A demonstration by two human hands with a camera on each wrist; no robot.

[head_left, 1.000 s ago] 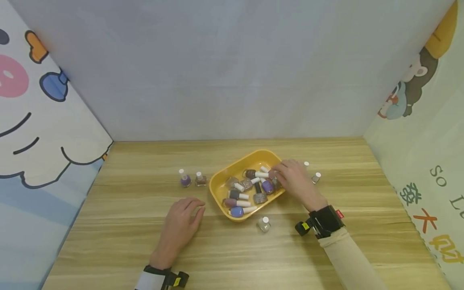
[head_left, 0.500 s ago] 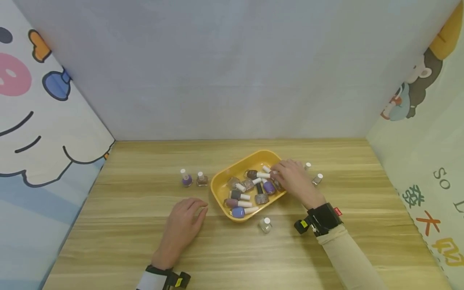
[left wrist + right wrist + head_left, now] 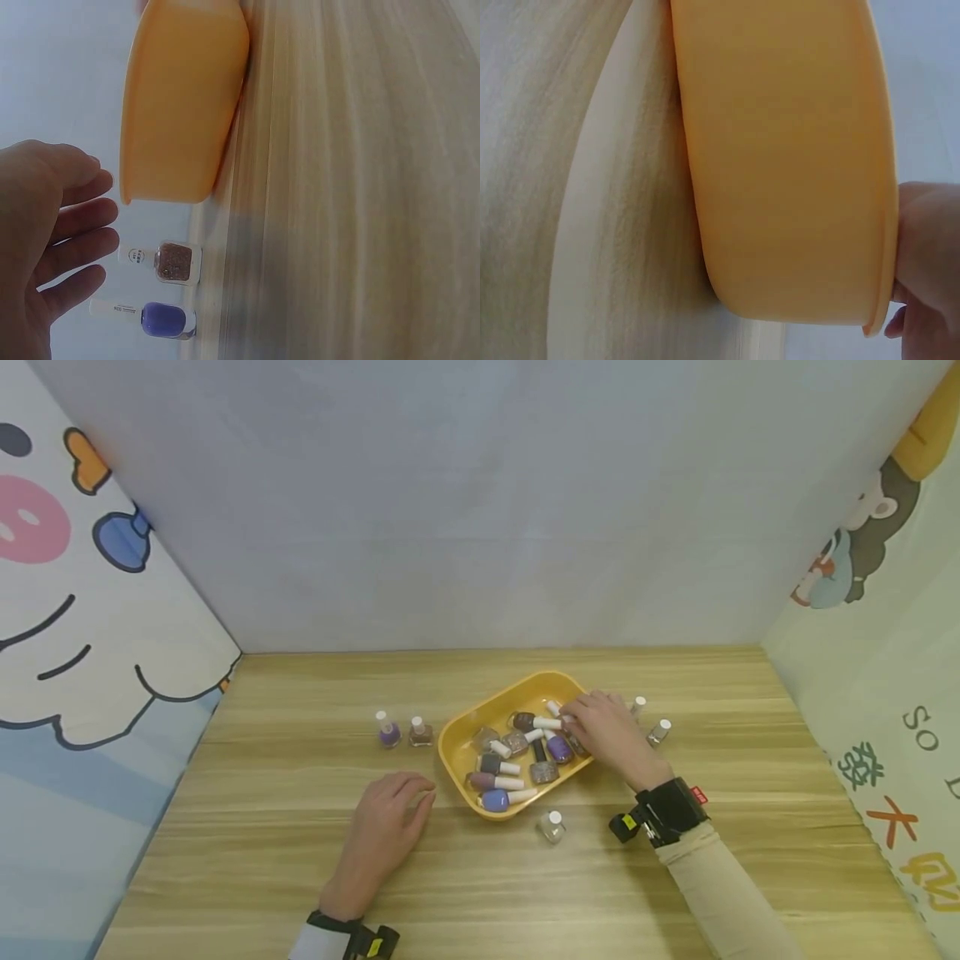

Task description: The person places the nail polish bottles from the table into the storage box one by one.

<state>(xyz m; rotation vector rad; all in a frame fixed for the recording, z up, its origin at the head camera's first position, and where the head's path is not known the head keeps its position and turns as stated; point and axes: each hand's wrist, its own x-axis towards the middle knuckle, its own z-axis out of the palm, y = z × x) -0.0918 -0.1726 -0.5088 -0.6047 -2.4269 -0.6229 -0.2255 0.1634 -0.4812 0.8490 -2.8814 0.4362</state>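
Observation:
Several nail polish bottles lie in a yellow plastic basket (image 3: 480, 718), among them a blue one (image 3: 494, 800), a purple one (image 3: 558, 748) and a glittery one with a black cap (image 3: 543, 772). My right hand (image 3: 611, 733) reaches over the basket's right rim, fingers bent down among the bottles there. Its fingertips are hidden in the head view and behind the basket wall (image 3: 795, 165) in the right wrist view, so any grip is unclear. Left of the basket, my left hand (image 3: 386, 827) hangs loosely curved, holding nothing; the left wrist view shows its relaxed fingers (image 3: 79, 247).
Upright on the table, left of the basket, stand a purple polish bottle (image 3: 388, 731) and a brown glitter one (image 3: 421, 732). A pale bottle (image 3: 552, 828) stands in front. Two more, one clear-looking (image 3: 658, 732), the other partly hidden (image 3: 638, 705), stand beyond my right hand.
The head view has shifted slightly, so everything sits a little further right. My right hand stays at the basket's right end, and my left hand keeps about the same place.

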